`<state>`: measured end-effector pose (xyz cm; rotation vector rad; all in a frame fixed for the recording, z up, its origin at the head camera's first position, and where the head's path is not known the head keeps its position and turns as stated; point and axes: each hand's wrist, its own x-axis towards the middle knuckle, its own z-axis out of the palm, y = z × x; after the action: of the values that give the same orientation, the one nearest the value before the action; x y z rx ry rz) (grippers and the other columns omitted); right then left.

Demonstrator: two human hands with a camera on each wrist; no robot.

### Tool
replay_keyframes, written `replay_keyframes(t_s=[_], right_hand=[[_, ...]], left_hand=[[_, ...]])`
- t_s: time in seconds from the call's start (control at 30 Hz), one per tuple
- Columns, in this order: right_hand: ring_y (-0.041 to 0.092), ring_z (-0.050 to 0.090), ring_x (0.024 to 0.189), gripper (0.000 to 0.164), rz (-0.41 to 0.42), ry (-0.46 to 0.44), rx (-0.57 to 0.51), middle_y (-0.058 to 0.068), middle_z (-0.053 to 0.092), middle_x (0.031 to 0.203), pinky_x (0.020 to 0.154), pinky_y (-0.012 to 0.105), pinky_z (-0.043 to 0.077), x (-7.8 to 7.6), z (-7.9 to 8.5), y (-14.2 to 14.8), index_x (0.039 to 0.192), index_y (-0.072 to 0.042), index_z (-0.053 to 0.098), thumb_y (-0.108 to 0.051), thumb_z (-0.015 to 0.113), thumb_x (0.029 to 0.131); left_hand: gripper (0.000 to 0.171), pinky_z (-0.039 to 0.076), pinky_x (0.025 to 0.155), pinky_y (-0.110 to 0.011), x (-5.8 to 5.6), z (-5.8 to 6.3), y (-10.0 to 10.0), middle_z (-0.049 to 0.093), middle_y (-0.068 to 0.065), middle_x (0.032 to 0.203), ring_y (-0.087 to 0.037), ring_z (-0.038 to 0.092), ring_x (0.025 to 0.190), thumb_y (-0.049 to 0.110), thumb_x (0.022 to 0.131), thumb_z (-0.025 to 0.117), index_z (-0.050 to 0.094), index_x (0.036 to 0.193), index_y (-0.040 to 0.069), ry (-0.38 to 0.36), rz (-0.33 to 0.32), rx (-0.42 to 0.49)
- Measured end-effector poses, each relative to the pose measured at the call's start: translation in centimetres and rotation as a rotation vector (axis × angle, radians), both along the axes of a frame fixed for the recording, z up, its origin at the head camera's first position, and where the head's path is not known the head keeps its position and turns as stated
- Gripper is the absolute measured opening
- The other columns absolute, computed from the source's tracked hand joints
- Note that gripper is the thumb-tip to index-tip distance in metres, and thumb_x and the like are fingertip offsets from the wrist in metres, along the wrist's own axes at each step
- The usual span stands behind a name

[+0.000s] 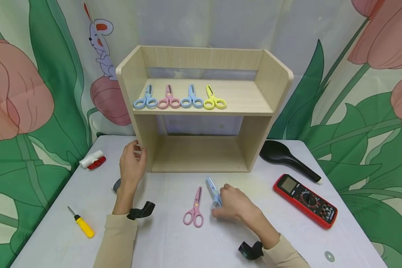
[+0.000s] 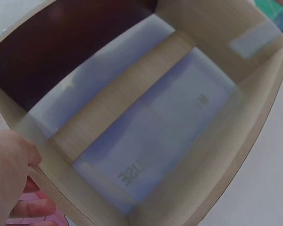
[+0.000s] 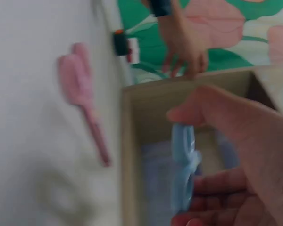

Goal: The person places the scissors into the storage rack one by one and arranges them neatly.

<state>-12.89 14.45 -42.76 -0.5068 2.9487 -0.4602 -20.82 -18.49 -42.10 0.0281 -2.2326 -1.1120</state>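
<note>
My right hand (image 1: 232,203) pinches light blue scissors (image 1: 214,192) by the handle loops, above the white table. In the right wrist view the blue scissors (image 3: 183,167) are between thumb and fingers. Pink scissors (image 1: 195,210) lie on the table to the left of that hand. My left hand (image 1: 132,163) grips the front edge of the left side panel of a pale wooden shelf (image 1: 201,154); the left wrist view has the thumb at the edge and fingers outside. On the upper board stand blue scissors (image 1: 145,98), pink scissors (image 1: 169,99), more blue scissors (image 1: 192,98) and yellow scissors (image 1: 214,100) in a row.
Right of the shelf lie a black spoon-shaped utensil (image 1: 288,158) and a red multimeter (image 1: 305,201). A grey washer (image 1: 329,256) is near the front right. To the left are a yellow-handled screwdriver (image 1: 83,226), a white and red item (image 1: 93,160) and a dark object (image 1: 117,184) partly behind my left wrist.
</note>
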Motion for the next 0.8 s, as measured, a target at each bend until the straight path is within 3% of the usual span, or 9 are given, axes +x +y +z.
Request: replay_keyframes(t_s=[0.13, 0.27, 0.37, 0.43, 0.5, 0.63, 0.8], right_hand=[[0.012, 0.052, 0.076, 0.046, 0.057, 0.136, -0.174, 0.000, 0.057, 0.095, 0.066, 0.027, 0.049, 0.2, 3.7, 0.7, 0.103, -0.009, 0.066, -0.040, 0.080, 0.073], [0.014, 0.055, 0.080, 0.047, 0.144, 0.409, -0.316, -0.001, 0.056, 0.100, 0.069, 0.024, 0.051, 0.0, 9.1, 1.7, 0.109, -0.009, 0.064, -0.037, 0.081, 0.075], [0.019, 0.054, 0.078, 0.050, 0.123, 0.617, -0.356, 0.008, 0.058, 0.101, 0.065, 0.028, 0.049, -1.6, 13.3, 2.3, 0.111, -0.003, 0.064, -0.034, 0.080, 0.076], [0.024, 0.055, 0.078, 0.051, 0.050, 0.696, -0.361, 0.014, 0.060, 0.103, 0.065, 0.034, 0.049, -3.1, 15.6, 2.6, 0.112, 0.001, 0.065, -0.034, 0.077, 0.077], [0.027, 0.055, 0.082, 0.052, -0.047, 0.696, -0.342, 0.018, 0.059, 0.105, 0.067, 0.038, 0.048, -4.9, 17.3, 2.7, 0.113, 0.004, 0.064, -0.036, 0.073, 0.081], [0.031, 0.053, 0.089, 0.054, -0.185, 0.586, -0.257, 0.021, 0.056, 0.110, 0.074, 0.043, 0.048, -7.9, 19.0, 2.8, 0.109, 0.007, 0.063, -0.041, 0.064, 0.085], [0.030, 0.050, 0.093, 0.054, -0.228, 0.460, -0.191, 0.020, 0.055, 0.108, 0.075, 0.041, 0.046, -9.6, 20.3, 2.9, 0.102, 0.007, 0.064, -0.043, 0.059, 0.083]], left_hand=[[0.037, 0.056, 0.074, -0.047, 0.0, -0.1, 0.1, 0.064, -0.022, 0.109, -0.035, 0.068, 0.086, 0.018, 0.099, 0.059, 0.057, 0.130, -0.002, 0.006, -0.001, -0.009], [0.038, 0.056, 0.076, -0.047, 0.1, -0.1, 0.1, 0.064, -0.022, 0.111, -0.035, 0.068, 0.087, 0.019, 0.099, 0.058, 0.056, 0.130, -0.002, -0.002, 0.007, -0.009], [0.038, 0.055, 0.076, -0.048, 0.1, -0.2, -0.1, 0.063, -0.022, 0.112, -0.035, 0.067, 0.088, 0.020, 0.099, 0.058, 0.056, 0.131, -0.001, -0.003, 0.011, -0.005], [0.038, 0.055, 0.077, -0.047, 0.1, -0.2, -0.3, 0.063, -0.021, 0.112, -0.035, 0.068, 0.087, 0.020, 0.099, 0.058, 0.056, 0.131, -0.001, 0.004, 0.013, -0.003], [0.038, 0.055, 0.076, -0.046, 0.1, -0.3, -0.3, 0.064, -0.021, 0.111, -0.034, 0.067, 0.087, 0.020, 0.099, 0.058, 0.056, 0.131, 0.000, 0.009, 0.017, -0.004], [0.038, 0.055, 0.076, -0.044, 0.3, -0.5, -0.3, 0.064, -0.021, 0.111, -0.033, 0.067, 0.086, 0.020, 0.099, 0.058, 0.057, 0.131, 0.000, 0.005, 0.022, -0.013], [0.038, 0.055, 0.076, -0.046, 0.2, -0.4, -0.2, 0.064, -0.022, 0.111, -0.034, 0.067, 0.086, 0.019, 0.099, 0.058, 0.056, 0.130, -0.002, 0.010, 0.017, -0.018]])
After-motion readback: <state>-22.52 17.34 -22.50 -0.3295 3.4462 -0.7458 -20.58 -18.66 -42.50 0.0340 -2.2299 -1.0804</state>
